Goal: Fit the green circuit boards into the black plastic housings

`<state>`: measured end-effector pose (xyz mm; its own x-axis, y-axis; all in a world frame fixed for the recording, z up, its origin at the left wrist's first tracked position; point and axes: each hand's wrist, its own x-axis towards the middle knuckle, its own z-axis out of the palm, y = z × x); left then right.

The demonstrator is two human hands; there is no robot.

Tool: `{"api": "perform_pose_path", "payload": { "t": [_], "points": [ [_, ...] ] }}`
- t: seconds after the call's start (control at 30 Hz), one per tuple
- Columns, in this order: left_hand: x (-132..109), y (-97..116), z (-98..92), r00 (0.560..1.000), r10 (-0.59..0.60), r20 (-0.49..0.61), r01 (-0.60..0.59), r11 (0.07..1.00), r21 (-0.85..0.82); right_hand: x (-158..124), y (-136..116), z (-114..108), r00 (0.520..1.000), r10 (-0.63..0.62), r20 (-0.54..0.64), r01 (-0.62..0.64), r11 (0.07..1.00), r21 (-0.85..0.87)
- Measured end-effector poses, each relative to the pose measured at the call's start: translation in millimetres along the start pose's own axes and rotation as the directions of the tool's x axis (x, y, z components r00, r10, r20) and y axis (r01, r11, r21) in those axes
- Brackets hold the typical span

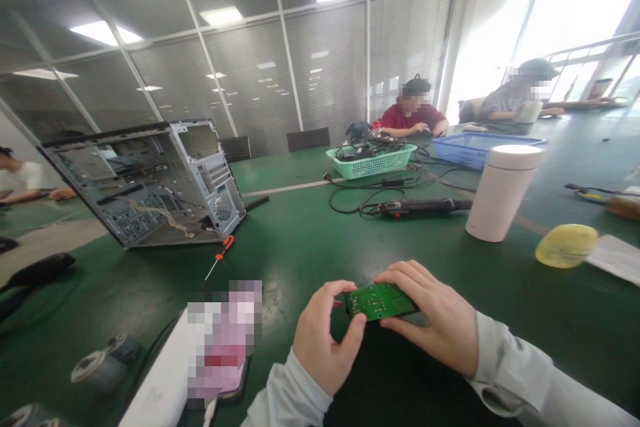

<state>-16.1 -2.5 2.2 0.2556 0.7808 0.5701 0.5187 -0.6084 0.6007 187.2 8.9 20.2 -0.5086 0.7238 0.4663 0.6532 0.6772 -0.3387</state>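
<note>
The left hand point(326, 341) and right hand point(434, 310) grip the circuit board point(380, 301) by its opposite ends, over the table point(290, 233); pink bottle point(501, 197) and phone point(227, 350) stay apart, leaving room

Bare green tabletop point(290, 233) opens a lane from the circuit board point(383, 300) toward the far side, hemmed on the left by an open computer case point(165, 187) and an orange-handled screwdriver point(227, 247). A black handheld tool point(425, 206), a looping cable point(393, 181) and a pale pink tumbler point(500, 197) obstruct the right; at near left, a phone point(230, 347) leaves the left hand point(323, 340) a narrow gap.
</note>
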Motion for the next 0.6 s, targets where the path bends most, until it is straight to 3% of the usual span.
{"api": "perform_pose_path", "payload": {
  "t": [0.13, 0.23, 0.37, 0.43, 0.47, 0.5, 0.53, 0.6],
  "points": [
    [1.7, 6.1, -1.5, 0.993, 0.111, 0.045, -0.119, 0.957, 0.264, -1.0, -6.1, -2.1, 0.993, -0.116, -0.038, 0.111, 0.987, -0.117],
    [2.6, 8.8, -3.1, 0.987, 0.139, 0.08, -0.158, 0.925, 0.347, 0.0, -5.6, -3.8, 0.988, -0.144, -0.046, 0.135, 0.977, -0.164],
    [3.8, 11.8, -7.7, 0.993, 0.111, 0.03, -0.115, 0.959, 0.26, 0.0, 8.4, -2.5, 0.997, -0.053, -0.06, 0.043, 0.987, -0.155],
    [5.2, 10.7, -7.6, 0.996, -0.067, -0.053, 0.069, 0.997, 0.037, -2.9, 18.7, -0.7, 0.998, 0.029, -0.06, -0.036, 0.992, -0.122],
    [6.3, 9.0, -6.2, 0.972, -0.22, -0.08, 0.209, 0.969, -0.13, -5.2, 23.4, -0.1, 0.996, 0.071, -0.058, -0.077, 0.992, -0.098],
    [7.8, 6.5, -3.9, 0.916, -0.394, -0.074, 0.354, 0.882, -0.312, -8.0, 27.5, 0.2, 0.992, 0.112, -0.051, -0.116, 0.991, -0.068],
    [9.4, 3.5, -1.0, 0.803, -0.595, -0.03, 0.5, 0.7, -0.51, -11.0, 30.7, 0.0, 0.987, 0.153, -0.042, -0.155, 0.987, -0.034],
    [13.1, -2.4, 5.2, 0.707, -0.704, 0.066, 0.59, 0.536, -0.604, -16.7, 34.2, -1.8, 0.971, 0.237, -0.026, -0.236, 0.971, 0.043]
  ]
}}
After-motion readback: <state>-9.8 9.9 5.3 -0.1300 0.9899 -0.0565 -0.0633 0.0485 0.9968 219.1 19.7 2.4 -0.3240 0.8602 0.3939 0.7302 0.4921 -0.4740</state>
